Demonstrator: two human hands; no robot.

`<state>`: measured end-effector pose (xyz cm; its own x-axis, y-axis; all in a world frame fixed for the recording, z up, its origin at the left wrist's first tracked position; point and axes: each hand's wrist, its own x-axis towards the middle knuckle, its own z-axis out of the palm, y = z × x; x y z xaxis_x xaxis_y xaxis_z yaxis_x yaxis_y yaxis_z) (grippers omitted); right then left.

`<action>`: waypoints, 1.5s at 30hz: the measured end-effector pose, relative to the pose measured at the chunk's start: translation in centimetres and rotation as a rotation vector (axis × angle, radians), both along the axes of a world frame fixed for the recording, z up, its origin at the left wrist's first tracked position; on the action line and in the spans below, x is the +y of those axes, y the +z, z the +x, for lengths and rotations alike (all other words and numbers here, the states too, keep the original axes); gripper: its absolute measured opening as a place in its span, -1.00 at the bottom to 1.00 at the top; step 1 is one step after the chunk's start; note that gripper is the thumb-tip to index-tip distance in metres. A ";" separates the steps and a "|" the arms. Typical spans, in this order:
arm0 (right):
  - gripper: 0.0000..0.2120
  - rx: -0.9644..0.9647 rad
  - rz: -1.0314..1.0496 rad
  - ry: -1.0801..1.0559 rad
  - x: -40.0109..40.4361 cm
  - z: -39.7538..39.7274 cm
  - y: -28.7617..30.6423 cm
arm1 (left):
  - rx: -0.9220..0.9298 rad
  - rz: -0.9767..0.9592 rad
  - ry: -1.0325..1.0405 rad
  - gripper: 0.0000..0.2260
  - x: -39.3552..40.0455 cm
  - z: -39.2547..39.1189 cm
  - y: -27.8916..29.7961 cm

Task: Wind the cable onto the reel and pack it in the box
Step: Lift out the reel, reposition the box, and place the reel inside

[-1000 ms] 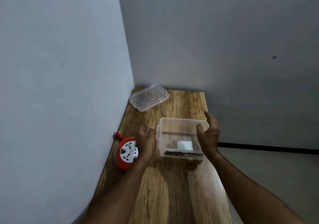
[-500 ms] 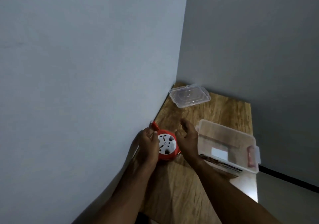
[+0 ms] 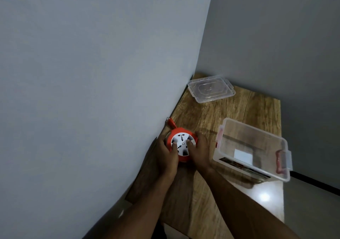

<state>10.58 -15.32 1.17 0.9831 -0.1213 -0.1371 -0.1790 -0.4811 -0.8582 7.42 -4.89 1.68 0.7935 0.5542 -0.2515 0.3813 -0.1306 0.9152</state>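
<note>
A round orange cable reel [image 3: 181, 145] with a white socket face lies on the wooden table [image 3: 239, 113] close to the left wall. My left hand [image 3: 168, 155] grips its left side and my right hand [image 3: 198, 151] grips its right side, thumbs on the white face. The orange plug [image 3: 171, 122] sticks out behind the reel toward the wall. The wound cable itself is hidden. A clear plastic box [image 3: 252, 147] with red latches stands open to the right of my hands, a white label on its wall.
The box's clear lid [image 3: 211, 88] lies flat at the far corner of the table. Grey walls close in on the left and the back. The table's right edge drops off just beyond the box.
Both hands left the box and went left to the reel, then closed on it from both sides. My view swung left.
</note>
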 end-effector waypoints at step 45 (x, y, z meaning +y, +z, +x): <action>-0.38 0.380 0.070 -0.480 -18.5 -0.7 6.8 | -0.461 0.357 -1.092 -0.41 -16.1 10.4 6.3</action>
